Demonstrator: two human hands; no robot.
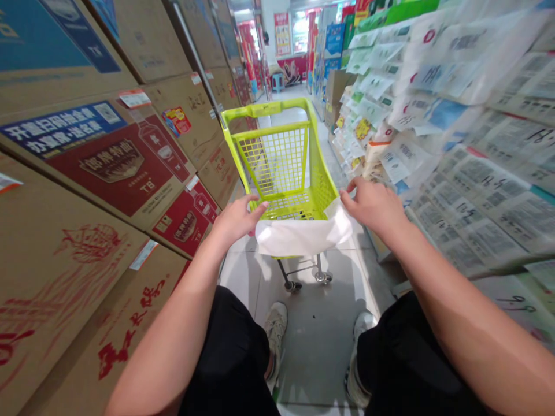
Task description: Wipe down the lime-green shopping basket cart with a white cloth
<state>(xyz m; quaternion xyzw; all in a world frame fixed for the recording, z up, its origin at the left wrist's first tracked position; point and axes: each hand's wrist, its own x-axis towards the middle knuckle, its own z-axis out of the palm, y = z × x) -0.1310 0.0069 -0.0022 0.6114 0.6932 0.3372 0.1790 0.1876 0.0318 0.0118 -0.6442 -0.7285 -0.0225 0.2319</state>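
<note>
A lime-green shopping cart (277, 156) stands in the aisle ahead of me, its basket bare of goods. A white cloth or paper sheet (301, 236) hangs over the cart's near handle. My left hand (237, 218) grips the handle's left end at the edge of the sheet. My right hand (373, 205) holds the handle's right end, fingers curled over the sheet's corner. My legs in black shorts and pale sneakers show below.
Stacked cardboard cartons (108, 156) wall the left side. Shelves of bagged goods (455, 133) line the right, with a brown box (336, 86) on the floor beyond. The grey tiled aisle (318, 329) runs on to a far red display (292, 66).
</note>
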